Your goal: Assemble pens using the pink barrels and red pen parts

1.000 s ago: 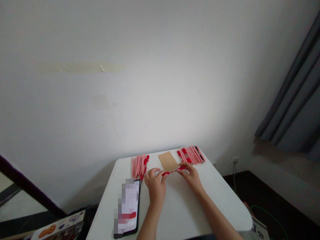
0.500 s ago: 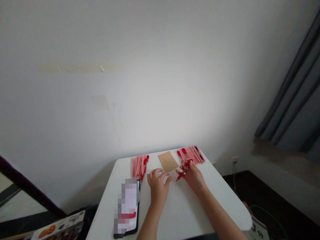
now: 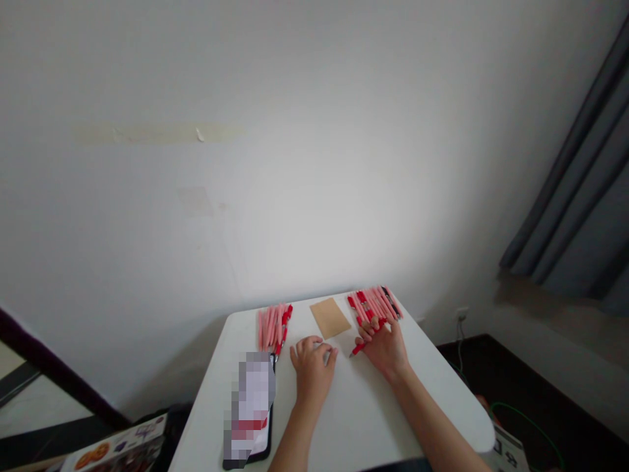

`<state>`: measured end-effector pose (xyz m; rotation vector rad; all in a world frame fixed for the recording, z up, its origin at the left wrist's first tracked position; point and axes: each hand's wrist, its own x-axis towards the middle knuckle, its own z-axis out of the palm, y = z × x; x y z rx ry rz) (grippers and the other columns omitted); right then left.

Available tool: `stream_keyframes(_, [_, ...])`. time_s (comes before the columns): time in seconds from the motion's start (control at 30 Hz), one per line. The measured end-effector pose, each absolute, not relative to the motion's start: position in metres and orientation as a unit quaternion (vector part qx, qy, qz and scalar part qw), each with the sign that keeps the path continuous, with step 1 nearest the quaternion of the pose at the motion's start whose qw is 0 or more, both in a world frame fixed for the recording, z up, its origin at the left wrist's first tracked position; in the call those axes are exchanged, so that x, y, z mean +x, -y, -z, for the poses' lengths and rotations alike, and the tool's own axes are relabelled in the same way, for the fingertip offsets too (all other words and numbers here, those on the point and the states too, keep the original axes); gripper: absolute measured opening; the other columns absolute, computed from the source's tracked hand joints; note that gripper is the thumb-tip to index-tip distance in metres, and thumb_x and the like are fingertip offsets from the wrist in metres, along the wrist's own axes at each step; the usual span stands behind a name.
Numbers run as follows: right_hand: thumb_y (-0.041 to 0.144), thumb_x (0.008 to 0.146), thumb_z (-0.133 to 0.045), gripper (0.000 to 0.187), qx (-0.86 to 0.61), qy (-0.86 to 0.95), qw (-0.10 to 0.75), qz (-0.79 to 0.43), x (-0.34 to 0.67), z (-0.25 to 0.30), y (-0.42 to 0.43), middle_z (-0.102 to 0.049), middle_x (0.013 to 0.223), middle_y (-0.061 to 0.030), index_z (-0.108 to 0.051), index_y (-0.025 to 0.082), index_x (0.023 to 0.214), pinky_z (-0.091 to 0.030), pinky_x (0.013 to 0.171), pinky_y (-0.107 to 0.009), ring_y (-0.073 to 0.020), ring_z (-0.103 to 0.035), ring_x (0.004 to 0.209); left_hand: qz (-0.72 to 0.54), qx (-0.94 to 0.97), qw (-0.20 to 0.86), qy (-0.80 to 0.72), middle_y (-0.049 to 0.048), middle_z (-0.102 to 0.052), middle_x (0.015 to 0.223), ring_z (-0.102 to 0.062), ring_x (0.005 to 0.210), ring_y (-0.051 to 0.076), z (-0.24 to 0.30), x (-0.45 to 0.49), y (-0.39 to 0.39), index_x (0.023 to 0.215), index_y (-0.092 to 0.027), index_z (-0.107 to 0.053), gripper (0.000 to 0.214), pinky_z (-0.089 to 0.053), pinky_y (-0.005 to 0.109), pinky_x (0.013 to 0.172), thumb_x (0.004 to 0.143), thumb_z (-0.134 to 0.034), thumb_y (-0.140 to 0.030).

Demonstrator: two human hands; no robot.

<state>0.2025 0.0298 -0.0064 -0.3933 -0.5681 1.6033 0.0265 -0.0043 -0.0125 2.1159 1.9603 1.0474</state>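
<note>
Head view: right hand's grip holds red pen; left hand's, narrow; phone screen blurred.

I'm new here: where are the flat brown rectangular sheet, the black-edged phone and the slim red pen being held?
Flat brown rectangular sheet (image 3: 330, 318): head view, its middle.
Black-edged phone (image 3: 251, 408): head view, middle of its partly blurred screen.
Held slim red pen (image 3: 358, 349): head view, red part near its tip.

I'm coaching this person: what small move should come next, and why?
Probably set the red pen held in the right hand beside the left end of the nearby pen row: that hand is close to the row, whose pens lie side by side.
</note>
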Motion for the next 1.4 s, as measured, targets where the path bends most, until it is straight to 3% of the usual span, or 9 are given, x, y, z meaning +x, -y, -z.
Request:
stream_keyframes(0.33, [0.059, 0.080, -0.046, 0.042, -0.202, 0.266, 0.659, -0.674, 0.2014, 0.0023, -0.0281, -0.036, 0.059, 0.0053, -0.042, 0.023, 0.060, -0.035, 0.056, -0.030, -0.0119, -0.033, 0.051, -0.335, 0.691, 0.033, -0.639, 0.0048, -0.063, 0.099, -0.050, 0.103, 0.023, 0.0097, 0.0271, 0.0060, 0.078, -0.024, -0.071, 0.016, -0.032, 0.047, 0.096, 0.081, -0.056, -0.029])
stream_keyframes(0.63, [0.050, 0.077, -0.051, 0.035, -0.195, 0.270, 0.651, -0.682, 0.2016, 0.0070, -0.0313, -0.034, 0.057, 0.0054, -0.039, 0.023, 0.059, -0.033, 0.056, -0.030, -0.0123, -0.031, 0.050, -0.326, 0.687, 0.049, -0.648, 0.0045, -0.063, 0.099, -0.050, 0.103, 0.024, 0.0081, 0.0276, 0.0066, 0.080, -0.025, -0.071, 0.016, -0.028, 0.052, 0.101, 0.081, -0.055, -0.029])
stream_keyframes(0.87, [0.062, 0.081, -0.044, 0.043, -0.195, 0.276, 0.648, -0.682, 0.2022, 0.0081, -0.0312, -0.035, 0.061, 0.0049, -0.043, 0.024, 0.063, -0.035, 0.056, -0.030, -0.0124, -0.033, 0.052, -0.327, 0.690, 0.049, -0.644, 0.0040, -0.063, 0.099, -0.049, 0.103, 0.023, 0.0094, 0.0272, 0.0070, 0.080, -0.025, -0.070, 0.017, -0.027, 0.051, 0.101, 0.081, -0.054, -0.029])
stream_keyframes(1.17, [0.045, 0.078, -0.051, 0.032, -0.178, 0.253, 0.658, -0.687, 0.2021, 0.0052, -0.0302, -0.033, 0.057, 0.0056, -0.040, 0.022, 0.058, -0.036, 0.054, -0.029, -0.0112, -0.032, 0.049, -0.327, 0.689, 0.049, -0.645, 0.0039, -0.063, 0.098, -0.049, 0.102, 0.023, 0.0091, 0.0274, 0.0070, 0.080, -0.025, -0.069, 0.015, -0.027, 0.050, 0.101, 0.079, -0.055, -0.028])
stream_keyframes(1.4, [0.065, 0.080, -0.044, 0.043, -0.221, 0.285, 0.665, -0.653, 0.2017, 0.0066, -0.0306, -0.043, 0.062, 0.0032, -0.050, 0.024, 0.068, -0.038, 0.056, -0.030, -0.0130, -0.038, 0.053, -0.314, 0.696, 0.027, -0.646, 0.0052, -0.063, 0.105, -0.049, 0.105, 0.024, 0.0134, 0.0264, 0.0060, 0.091, -0.026, -0.069, 0.017, -0.031, 0.049, 0.099, 0.079, -0.056, -0.029])
